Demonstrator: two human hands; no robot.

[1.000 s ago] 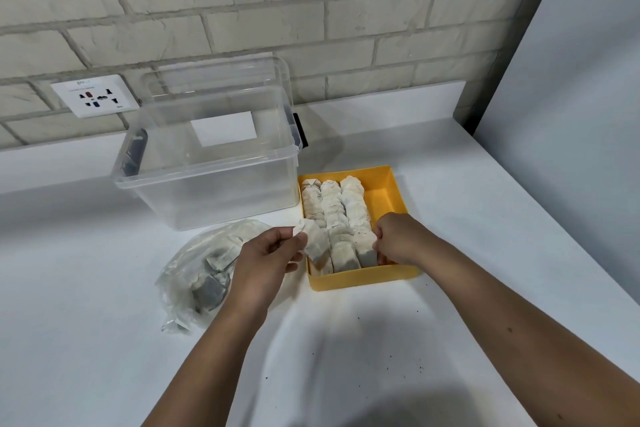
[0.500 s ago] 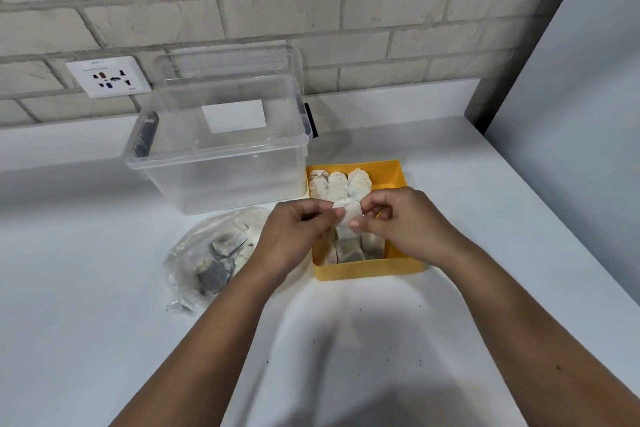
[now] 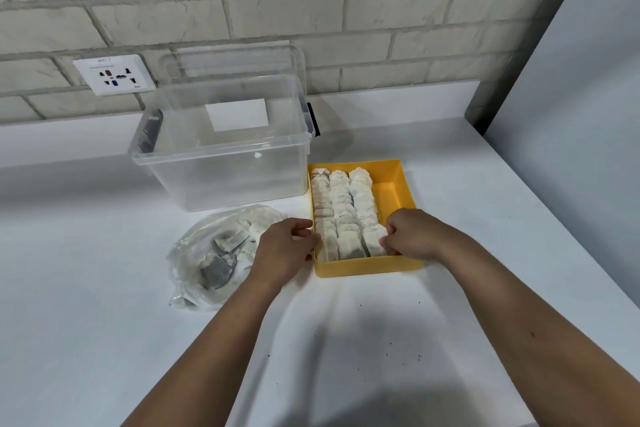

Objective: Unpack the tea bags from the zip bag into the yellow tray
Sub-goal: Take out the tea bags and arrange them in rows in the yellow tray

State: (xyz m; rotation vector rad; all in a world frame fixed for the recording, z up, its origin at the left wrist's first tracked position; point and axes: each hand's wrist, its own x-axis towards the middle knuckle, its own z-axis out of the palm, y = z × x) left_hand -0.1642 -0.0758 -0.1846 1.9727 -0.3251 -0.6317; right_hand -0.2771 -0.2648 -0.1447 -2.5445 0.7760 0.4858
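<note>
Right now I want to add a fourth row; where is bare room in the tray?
Free: the strip of yellow tray floor between the three tea bag rows and the right wall. Crowded: near right corner, under the right hand.

I see even, soft overhead light on the white counter (image 3: pixel 104 340), with a broad grey shadow near the bottom edge. Brick lines bow at the edges, and detail looks slightly soft, perhaps from compression.
</note>
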